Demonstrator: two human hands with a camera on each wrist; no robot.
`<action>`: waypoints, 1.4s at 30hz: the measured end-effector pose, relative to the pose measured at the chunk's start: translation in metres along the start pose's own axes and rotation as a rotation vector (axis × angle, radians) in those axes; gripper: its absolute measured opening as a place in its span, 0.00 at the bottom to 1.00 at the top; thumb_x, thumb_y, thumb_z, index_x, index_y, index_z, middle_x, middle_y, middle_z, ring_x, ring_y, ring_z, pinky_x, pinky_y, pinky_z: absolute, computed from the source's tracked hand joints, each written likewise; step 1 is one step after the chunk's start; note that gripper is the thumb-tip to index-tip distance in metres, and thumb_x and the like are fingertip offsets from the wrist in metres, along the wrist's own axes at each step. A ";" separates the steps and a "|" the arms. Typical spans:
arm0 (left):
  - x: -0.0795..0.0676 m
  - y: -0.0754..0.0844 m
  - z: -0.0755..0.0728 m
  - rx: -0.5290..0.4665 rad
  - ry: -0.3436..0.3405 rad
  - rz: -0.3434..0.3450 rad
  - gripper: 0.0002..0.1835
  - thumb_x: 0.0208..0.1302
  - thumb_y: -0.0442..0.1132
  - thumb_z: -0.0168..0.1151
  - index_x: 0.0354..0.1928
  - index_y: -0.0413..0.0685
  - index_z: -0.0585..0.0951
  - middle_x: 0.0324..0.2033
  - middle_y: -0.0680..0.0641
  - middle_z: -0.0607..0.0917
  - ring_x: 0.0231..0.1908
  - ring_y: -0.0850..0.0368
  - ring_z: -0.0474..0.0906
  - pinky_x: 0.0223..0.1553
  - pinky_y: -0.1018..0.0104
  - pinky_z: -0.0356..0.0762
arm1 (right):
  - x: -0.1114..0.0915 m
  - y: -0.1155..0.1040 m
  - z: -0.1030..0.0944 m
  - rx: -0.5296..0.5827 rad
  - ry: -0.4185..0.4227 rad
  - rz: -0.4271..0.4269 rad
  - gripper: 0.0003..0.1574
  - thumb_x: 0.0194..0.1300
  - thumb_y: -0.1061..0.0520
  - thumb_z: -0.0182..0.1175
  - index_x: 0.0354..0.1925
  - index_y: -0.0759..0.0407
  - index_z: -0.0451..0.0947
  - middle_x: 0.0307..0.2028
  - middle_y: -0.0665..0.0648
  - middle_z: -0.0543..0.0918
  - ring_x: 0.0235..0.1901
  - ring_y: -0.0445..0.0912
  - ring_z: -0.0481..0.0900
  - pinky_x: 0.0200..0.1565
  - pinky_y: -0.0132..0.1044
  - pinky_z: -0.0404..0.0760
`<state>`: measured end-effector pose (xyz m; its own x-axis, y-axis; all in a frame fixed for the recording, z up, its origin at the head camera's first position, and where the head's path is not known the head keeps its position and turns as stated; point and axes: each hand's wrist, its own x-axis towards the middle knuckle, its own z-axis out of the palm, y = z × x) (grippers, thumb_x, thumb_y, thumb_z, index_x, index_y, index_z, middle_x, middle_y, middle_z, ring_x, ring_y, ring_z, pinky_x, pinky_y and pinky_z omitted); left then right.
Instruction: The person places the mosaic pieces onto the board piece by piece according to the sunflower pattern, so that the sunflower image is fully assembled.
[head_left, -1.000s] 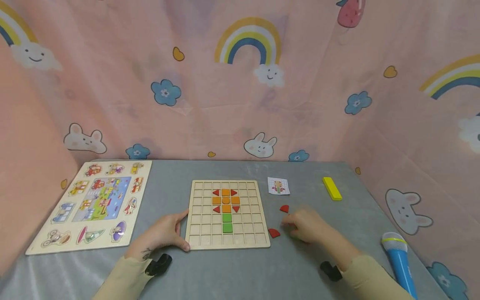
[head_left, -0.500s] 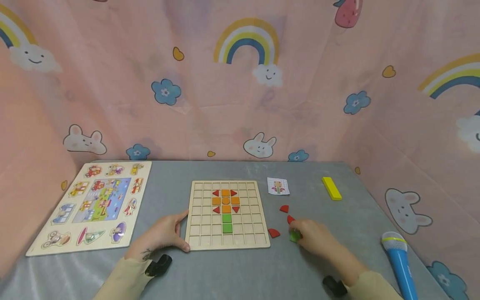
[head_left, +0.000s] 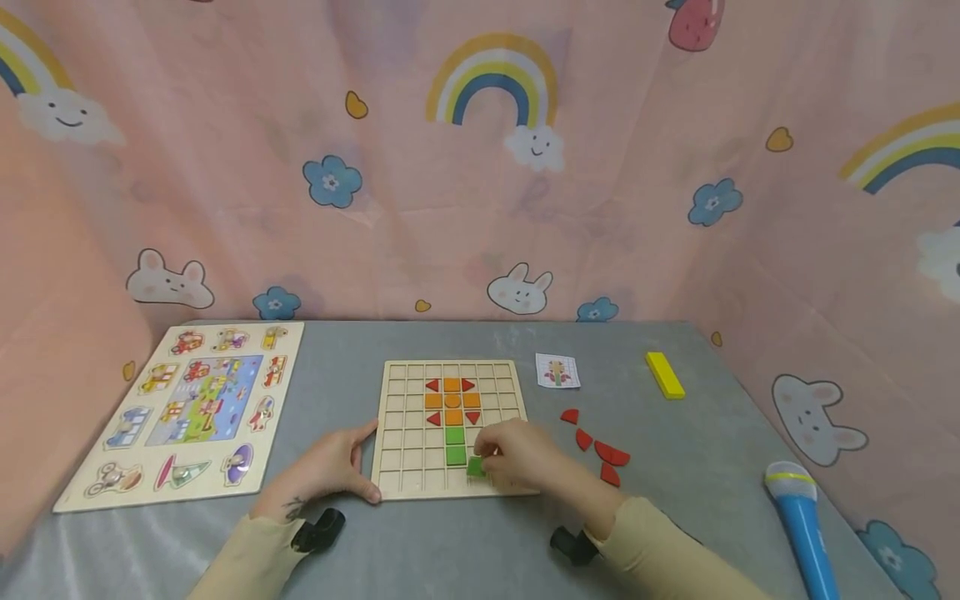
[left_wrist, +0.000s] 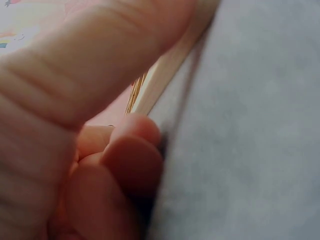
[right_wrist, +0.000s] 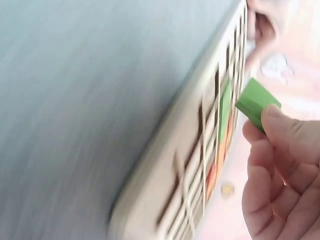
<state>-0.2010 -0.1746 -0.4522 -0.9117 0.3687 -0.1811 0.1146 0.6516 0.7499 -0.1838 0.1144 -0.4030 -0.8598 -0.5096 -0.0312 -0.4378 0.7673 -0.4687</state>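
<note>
My right hand (head_left: pixel 517 454) pinches a green square tile (right_wrist: pixel 255 100) between thumb and index finger, over the lower part of a wooden grid board (head_left: pixel 405 481). Orange tiles (head_left: pixel 452 417), small red triangles (head_left: pixel 472 417) and two green squares (head_left: pixel 454 455) lie in the grid in a flower-like pattern. The left hand (head_left: pixel 326 467) touches the board's left edge with its thumb and index finger; in the left wrist view its other fingers (left_wrist: pixel 132 162) bend below the thumb. Loose red curved-edge pieces (head_left: pixel 612 453) lie right of the board.
A small pattern card (head_left: pixel 557 372) lies beyond the board's right side, with a yellow block (head_left: pixel 664 375) farther right. At the right edge is a blue toy microphone (head_left: pixel 802 525). A picture puzzle board (head_left: pixel 78 467) lies at left on the grey cloth (head_left: pixel 420 550).
My right hand has picked up the green tile from among the red pieces and carried it left over the board. More red pieces are uncovered. The left hand stays in place.
</note>
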 end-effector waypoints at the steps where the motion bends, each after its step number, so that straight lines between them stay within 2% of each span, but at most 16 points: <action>1: 0.000 0.000 0.000 -0.002 0.001 -0.004 0.63 0.22 0.43 0.82 0.67 0.36 0.60 0.15 0.50 0.73 0.15 0.61 0.64 0.16 0.69 0.61 | 0.004 -0.004 0.005 -0.006 0.001 -0.012 0.06 0.52 0.63 0.63 0.28 0.53 0.82 0.25 0.44 0.80 0.27 0.37 0.73 0.31 0.31 0.71; 4: 0.000 0.000 0.001 -0.006 0.001 -0.014 0.63 0.22 0.44 0.82 0.68 0.37 0.60 0.15 0.50 0.73 0.15 0.60 0.65 0.16 0.68 0.61 | 0.011 -0.011 0.017 -0.027 0.004 -0.035 0.08 0.49 0.65 0.62 0.23 0.51 0.81 0.22 0.43 0.79 0.26 0.37 0.71 0.29 0.30 0.70; 9: 0.001 -0.001 0.001 -0.001 0.005 -0.010 0.63 0.22 0.43 0.82 0.67 0.36 0.60 0.15 0.50 0.73 0.15 0.60 0.64 0.16 0.69 0.60 | 0.016 -0.015 0.026 -0.048 0.007 -0.025 0.08 0.49 0.64 0.64 0.21 0.52 0.82 0.20 0.42 0.78 0.24 0.37 0.69 0.27 0.29 0.68; 13: 0.001 -0.002 0.002 0.007 0.015 -0.002 0.62 0.22 0.42 0.82 0.67 0.35 0.60 0.14 0.50 0.72 0.14 0.61 0.64 0.16 0.69 0.59 | 0.016 -0.015 0.026 -0.095 0.015 -0.046 0.07 0.51 0.63 0.63 0.23 0.52 0.84 0.23 0.43 0.78 0.25 0.37 0.69 0.27 0.29 0.68; 16: 0.002 -0.003 0.002 0.011 0.020 -0.006 0.62 0.21 0.42 0.82 0.67 0.36 0.61 0.14 0.50 0.73 0.14 0.61 0.64 0.16 0.69 0.59 | 0.015 -0.010 0.015 -0.097 0.032 -0.032 0.06 0.54 0.63 0.62 0.28 0.55 0.85 0.27 0.47 0.80 0.29 0.39 0.73 0.31 0.31 0.73; 18: 0.002 -0.002 0.002 0.010 0.020 -0.010 0.63 0.21 0.43 0.82 0.67 0.37 0.61 0.14 0.50 0.73 0.15 0.61 0.64 0.16 0.69 0.59 | 0.015 -0.001 0.003 -0.089 0.064 0.031 0.07 0.55 0.63 0.61 0.33 0.58 0.85 0.31 0.49 0.81 0.32 0.41 0.76 0.34 0.35 0.76; 21: 0.002 -0.002 0.002 0.003 0.016 -0.021 0.63 0.21 0.43 0.82 0.67 0.38 0.60 0.14 0.50 0.73 0.15 0.61 0.64 0.16 0.69 0.59 | 0.016 0.023 -0.019 -0.104 0.119 0.193 0.10 0.57 0.62 0.62 0.39 0.61 0.84 0.35 0.55 0.83 0.35 0.46 0.79 0.38 0.42 0.78; 23: 0.002 -0.002 0.002 -0.002 0.013 -0.022 0.63 0.21 0.42 0.82 0.68 0.38 0.60 0.14 0.50 0.73 0.15 0.60 0.64 0.16 0.69 0.59 | 0.014 0.044 -0.029 -0.167 0.129 0.318 0.10 0.57 0.61 0.62 0.39 0.62 0.83 0.37 0.57 0.84 0.34 0.47 0.79 0.37 0.43 0.78; 25: 0.002 -0.002 0.001 -0.003 0.013 -0.019 0.63 0.22 0.42 0.82 0.67 0.37 0.60 0.14 0.50 0.73 0.15 0.60 0.64 0.16 0.69 0.59 | 0.013 0.065 -0.036 -0.220 0.109 0.440 0.09 0.56 0.59 0.62 0.35 0.63 0.82 0.33 0.57 0.83 0.30 0.47 0.77 0.34 0.43 0.76; 28: 0.001 -0.002 0.002 -0.004 0.019 -0.006 0.63 0.21 0.42 0.82 0.67 0.36 0.60 0.13 0.50 0.72 0.14 0.61 0.64 0.15 0.69 0.59 | 0.008 0.087 -0.040 -0.273 0.063 0.553 0.11 0.54 0.56 0.65 0.30 0.64 0.79 0.26 0.56 0.79 0.26 0.47 0.73 0.29 0.39 0.73; 30: 0.000 -0.003 0.002 -0.002 0.027 0.000 0.63 0.20 0.41 0.82 0.67 0.35 0.61 0.13 0.50 0.72 0.14 0.61 0.63 0.15 0.70 0.59 | 0.006 0.095 -0.039 -0.287 0.029 0.590 0.13 0.54 0.54 0.66 0.27 0.62 0.77 0.22 0.55 0.74 0.24 0.48 0.70 0.27 0.38 0.69; 34: 0.000 -0.003 0.003 -0.001 0.032 -0.001 0.63 0.20 0.41 0.82 0.67 0.35 0.61 0.12 0.51 0.72 0.13 0.61 0.63 0.15 0.70 0.58 | 0.005 0.101 -0.037 -0.300 -0.011 0.601 0.11 0.55 0.56 0.65 0.27 0.62 0.76 0.23 0.55 0.73 0.25 0.49 0.69 0.27 0.38 0.68; 38: 0.000 -0.003 0.003 -0.003 0.027 -0.011 0.63 0.20 0.42 0.82 0.67 0.36 0.61 0.13 0.50 0.72 0.14 0.61 0.63 0.15 0.69 0.59 | 0.005 0.102 -0.035 -0.281 -0.010 0.603 0.06 0.55 0.59 0.62 0.26 0.61 0.75 0.23 0.56 0.73 0.25 0.50 0.70 0.27 0.39 0.68; 42: 0.001 -0.002 0.002 -0.011 0.019 -0.028 0.63 0.20 0.42 0.82 0.67 0.38 0.60 0.14 0.50 0.73 0.14 0.61 0.63 0.16 0.69 0.59 | 0.005 0.103 -0.036 -0.232 0.012 0.600 0.07 0.52 0.60 0.64 0.28 0.62 0.75 0.25 0.56 0.74 0.26 0.50 0.70 0.28 0.39 0.70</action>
<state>-0.2016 -0.1740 -0.4551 -0.9217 0.3382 -0.1902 0.0850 0.6542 0.7515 -0.2425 0.2048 -0.4199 -0.9753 0.0374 -0.2177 0.0756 0.9826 -0.1696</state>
